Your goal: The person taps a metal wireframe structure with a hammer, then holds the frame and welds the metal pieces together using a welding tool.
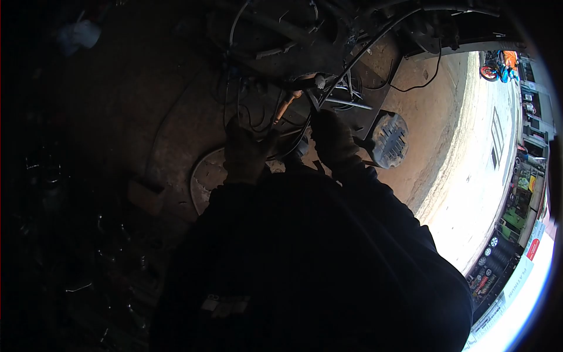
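Dark jacket [346, 246] fills the foreground as two hands flank an orange handle [287, 107], whose long axis slants forward and rightward. Just beside the handle's lower end, on its left, sits the nearer left hand [243, 154], fingers parted from the thumb. Right of the handle, the right hand [331, 138] meets a grey bar [314, 102]; shadow hides whether its fingers grip.

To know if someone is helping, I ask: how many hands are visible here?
2. The left hand is below and left of the orange handle; the right hand is right of it, left of the dark slotted object. More could be hidden in the shadows.
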